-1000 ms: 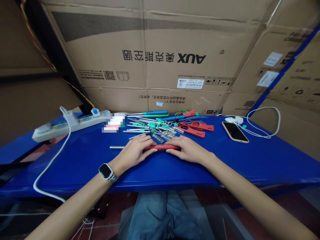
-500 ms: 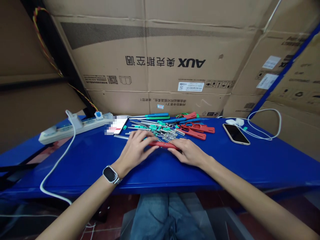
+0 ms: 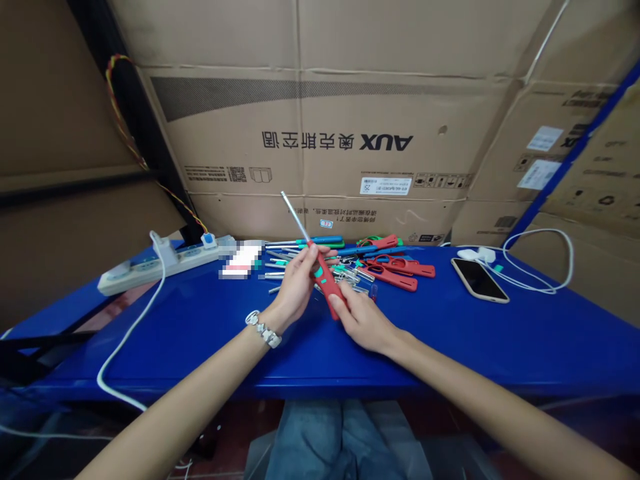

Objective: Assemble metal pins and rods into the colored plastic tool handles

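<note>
Both my hands hold a red-handled screwdriver [image 3: 324, 277] lifted off the blue table [image 3: 450, 333]. Its metal shaft points up and to the left. My left hand [image 3: 298, 285], with a watch on the wrist, grips the upper part of the handle near the shaft. My right hand [image 3: 359, 317] pinches the lower end of the handle. Just behind my hands lies a pile of tools [image 3: 345, 261] with red, green and blue handles and loose metal shafts.
A phone [image 3: 479, 279] lies to the right, beside a white charger and cable [image 3: 535, 267]. A white power strip [image 3: 155, 264] sits at the back left, its cord running off the front edge. Large cardboard boxes [image 3: 320, 133] wall the back.
The red screwdriver lay flat on the table under both hands. It is now raised and tilted, shaft up. The camera has dropped slightly, shifting the view.
</note>
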The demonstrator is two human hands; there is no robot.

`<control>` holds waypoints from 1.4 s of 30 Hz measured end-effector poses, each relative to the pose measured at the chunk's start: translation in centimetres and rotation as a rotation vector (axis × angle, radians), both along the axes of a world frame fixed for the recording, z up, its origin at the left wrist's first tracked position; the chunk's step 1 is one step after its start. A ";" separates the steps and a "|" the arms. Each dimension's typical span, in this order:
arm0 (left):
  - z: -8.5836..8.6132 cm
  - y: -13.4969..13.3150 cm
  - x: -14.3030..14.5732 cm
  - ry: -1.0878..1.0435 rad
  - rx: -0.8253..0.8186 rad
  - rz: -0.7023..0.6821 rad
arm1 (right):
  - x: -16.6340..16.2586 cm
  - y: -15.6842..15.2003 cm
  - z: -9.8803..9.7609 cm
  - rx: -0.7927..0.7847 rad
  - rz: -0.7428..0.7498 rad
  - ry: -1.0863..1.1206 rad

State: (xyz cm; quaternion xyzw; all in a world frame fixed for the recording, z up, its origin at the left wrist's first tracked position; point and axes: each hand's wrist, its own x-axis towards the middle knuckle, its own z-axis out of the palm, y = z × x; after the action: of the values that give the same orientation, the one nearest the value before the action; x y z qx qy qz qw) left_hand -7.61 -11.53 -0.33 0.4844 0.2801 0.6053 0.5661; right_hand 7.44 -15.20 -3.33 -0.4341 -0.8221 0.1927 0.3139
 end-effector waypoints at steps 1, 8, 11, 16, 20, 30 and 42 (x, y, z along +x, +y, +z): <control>0.4 0.2 0.2 -0.037 -0.003 -0.005 | -0.4 0.0 0.1 -0.006 0.007 0.007; 2.5 2.5 -4.9 0.373 0.204 0.055 | -1.0 2.4 1.1 -0.024 0.012 -0.066; 2.2 3.4 -7.9 0.744 0.356 0.163 | -1.0 4.0 1.2 0.009 -0.098 -0.132; 0.2 3.7 -10.2 1.097 0.586 0.250 | -2.8 5.7 1.4 0.161 0.031 -0.332; -0.6 3.7 -10.7 1.231 0.610 0.230 | -5.1 6.9 1.6 0.232 0.163 -0.483; -0.5 2.9 -10.2 1.266 0.613 0.198 | -2.9 8.0 0.7 0.033 0.086 0.096; -0.8 2.5 -9.0 1.460 0.608 0.130 | 1.6 7.8 1.3 -0.444 -0.208 1.263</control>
State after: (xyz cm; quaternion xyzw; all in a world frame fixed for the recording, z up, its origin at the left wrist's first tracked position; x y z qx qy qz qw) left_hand -16.60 -9.05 -1.09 0.8750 0.4307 0.2165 0.0455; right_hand 9.05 -7.37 -2.04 -0.3694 -0.3760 0.5423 0.6543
